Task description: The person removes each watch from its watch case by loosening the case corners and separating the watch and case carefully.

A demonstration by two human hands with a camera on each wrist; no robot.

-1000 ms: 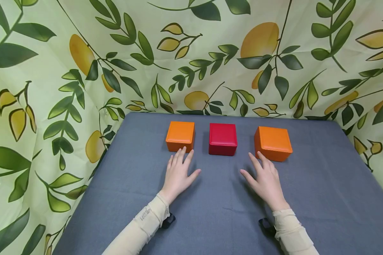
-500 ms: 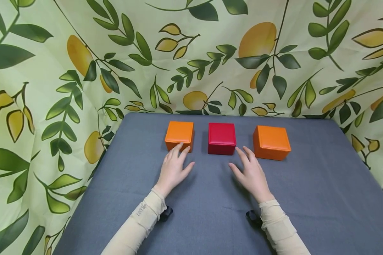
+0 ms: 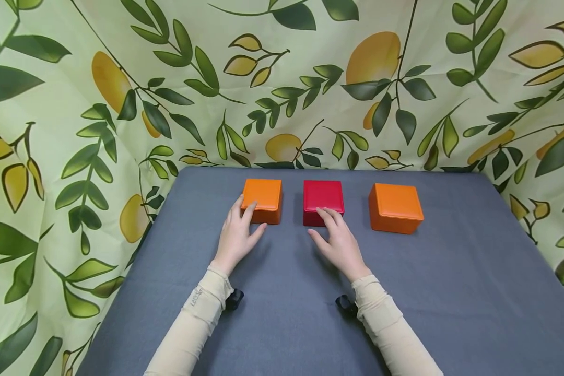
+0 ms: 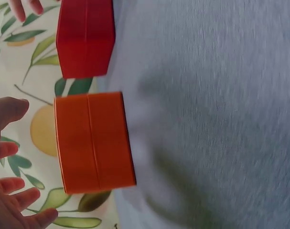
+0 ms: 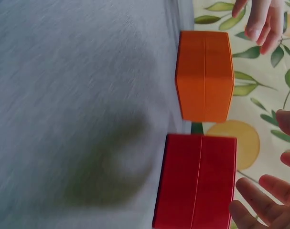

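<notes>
The left hand (image 3: 235, 237) has its fingers spread and slightly bent, at the front left corner of the left orange box (image 3: 265, 194); whether a fingertip touches it, I cannot tell. The right hand (image 3: 340, 245) is spread too, its fingertips over the front edge of the red box (image 3: 323, 194); contact there is also unclear. Both boxes sit upright near the far edge of the worktop (image 3: 291, 318), a gap between them. The right orange box (image 3: 396, 201) completes the row, towards the far right corner and well apart from both hands. Cream sleeves (image 3: 183, 326) reach in from the near edge, with a small black device (image 3: 235, 299) at each wrist. Beyond the far edge hangs a pale curtain (image 3: 244, 112) printed with leaves and yellow fruit.
</notes>
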